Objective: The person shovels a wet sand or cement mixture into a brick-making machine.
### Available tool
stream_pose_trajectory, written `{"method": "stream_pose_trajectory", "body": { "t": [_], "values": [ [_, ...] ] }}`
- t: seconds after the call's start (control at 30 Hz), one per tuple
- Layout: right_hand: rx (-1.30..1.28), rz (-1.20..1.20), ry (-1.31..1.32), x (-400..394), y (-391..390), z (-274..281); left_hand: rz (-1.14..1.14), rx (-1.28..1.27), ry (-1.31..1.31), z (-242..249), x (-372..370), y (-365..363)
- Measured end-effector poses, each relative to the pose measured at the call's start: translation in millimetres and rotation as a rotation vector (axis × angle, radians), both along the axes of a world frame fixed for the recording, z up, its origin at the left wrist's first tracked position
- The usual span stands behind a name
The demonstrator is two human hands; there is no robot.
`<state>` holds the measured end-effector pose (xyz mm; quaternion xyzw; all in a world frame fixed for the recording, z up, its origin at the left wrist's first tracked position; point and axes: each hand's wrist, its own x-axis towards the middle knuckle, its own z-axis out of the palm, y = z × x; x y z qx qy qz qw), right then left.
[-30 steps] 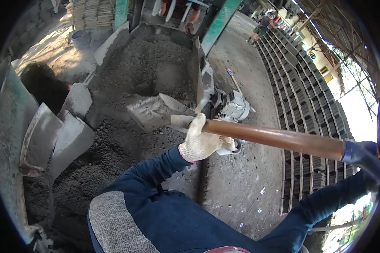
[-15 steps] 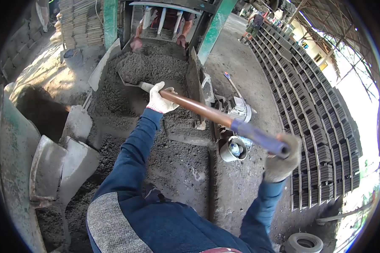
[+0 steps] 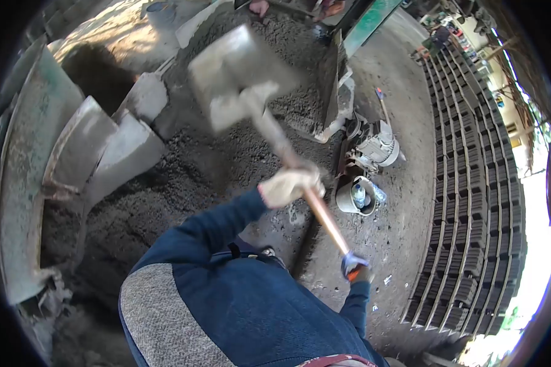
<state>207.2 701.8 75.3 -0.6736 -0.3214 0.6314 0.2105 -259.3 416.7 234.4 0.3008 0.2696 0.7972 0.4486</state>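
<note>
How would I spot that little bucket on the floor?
Start at the long rows of dark blocks on the right, then look left across the bare concrete floor. Just below the grey electric motor stands the small round bucket, the only container there, with a plastic bottle inside it.

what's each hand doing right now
Left hand: closed around the middle of the shovel handle.
Right hand: closed on the handle's end.

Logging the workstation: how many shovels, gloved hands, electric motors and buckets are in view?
Shovel: 1
Gloved hands: 2, left hand, right hand
Motor: 1
Bucket: 1
Total: 5
</note>
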Motion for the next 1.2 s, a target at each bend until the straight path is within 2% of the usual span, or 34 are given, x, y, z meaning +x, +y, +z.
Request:
{"method": "stream_pose_trajectory", "body": {
  "t": [0.03, 0.07, 0.13, 0.2, 0.27, 0.33, 0.4, 0.47, 0.53, 0.6, 0.63, 0.67, 0.7, 0.73, 0.77, 0.83, 0.9, 0.97, 1.0, 1.03, 1.1, 1.17, 1.2],
  "values": [
    [-0.052, 0.033, -0.043, 30.9, -7.8, -19.6, -0.029, -0.05, -0.026, -16.6, 29.1, -17.2],
    [-0.101, 0.072, -0.083, 59.7, -16.7, -37.8, -0.144, -0.054, -0.395, -27.1, 55.1, -32.1],
    [-0.189, 0.167, -0.149, 116.2, -30.8, -73.5, -0.088, -0.257, -0.871, -81.4, 83.5, -54.7],
    [-0.277, 0.266, -0.134, 168.5, -40.9, -124.3, 0.003, -0.418, -1.09, -135.3, 84.7, -68.7],
    [-0.573, 0.089, 0.191, 175.5, -65.1, -191.0, 0.233, -0.719, -1.176, -175.2, 74.3, -65.7],
    [-0.36, 0.247, 0.007, 57.3, -118.2, -64.9, 0.286, -0.703, -1.141, -222.5, 47.3, -60.7],
    [-0.452, 0.297, 0.131, -28.8, -145.8, -42.5, 0.318, -0.662, -1.086, -258.8, 13.4, -55.2],
    [-0.368, 0.256, 0.279, -152.5, -186.8, -0.9, 0.371, -0.624, -1.021, -277.6, -44.7, -43.9],
    [-0.402, 0.23, 0.214, -242.9, -190.1, -23.5, 0.406, -0.544, -0.918, -295.8, -114.7, -33.8],
    [-0.355, 0.219, 0.306, -353.5, -189.1, -48.2, 0.462, -0.571, -0.868, -286.5, -195.9, -25.0],
    [-0.134, 0.681, 0.218, -406.9, -185.2, -35.2, 0.486, -0.626, -0.858, -268.9, -232.2, -21.7],
    [0.291, 1.21, -0.058, -461.1, -181.5, -21.3, 0.509, -0.683, -0.849, -249.2, -268.8, -18.5],
    [0.697, 1.449, -0.247, -515.7, -178.1, -6.6, 0.5, -0.731, -0.846, -237.3, -301.8, -15.6],
    [0.857, 1.441, -0.262, -566.7, -181.9, -17.6, 0.493, -0.765, -0.824, -236.5, -333.8, -11.4],
    [1.015, 1.434, -0.275, -597.4, -185.3, -37.8, 0.488, -0.793, -0.802, -244.3, -360.8, -8.0],
    [0.768, 1.48, -0.286, -612.3, -177.8, -121.3, 0.485, -0.853, -0.759, -267.7, -383.1, -7.9],
    [0.876, 1.702, -0.552, -607.9, -191.4, -78.8, 0.499, -0.951, -0.701, -301.3, -380.1, -6.3],
    [0.75, 1.783, -0.608, -563.3, -194.7, -54.6, 0.511, -1.112, -0.585, -329.2, -358.3, 0.7],
    [0.901, 1.716, -0.548, -519.5, -191.0, -67.4, 0.513, -1.217, -0.487, -341.4, -342.4, 7.9],
    [0.762, 1.579, -0.475, -500.9, -191.6, -32.9, 0.513, -1.34, -0.371, -350.9, -326.4, 13.8],
    [0.864, 1.608, -0.562, -469.5, -182.8, -5.8, 0.516, -1.466, -0.237, -359.3, -286.9, 27.7],
    [0.378, 1.129, -0.228, -419.1, -161.0, -15.5, 0.556, -1.392, -0.274, -354.6, -244.1, 35.1],
    [0.16, 0.841, -0.092, -410.0, -156.8, -3.4, 0.573, -1.166, -0.451, -339.4, -229.1, 36.6]
  ]
}}
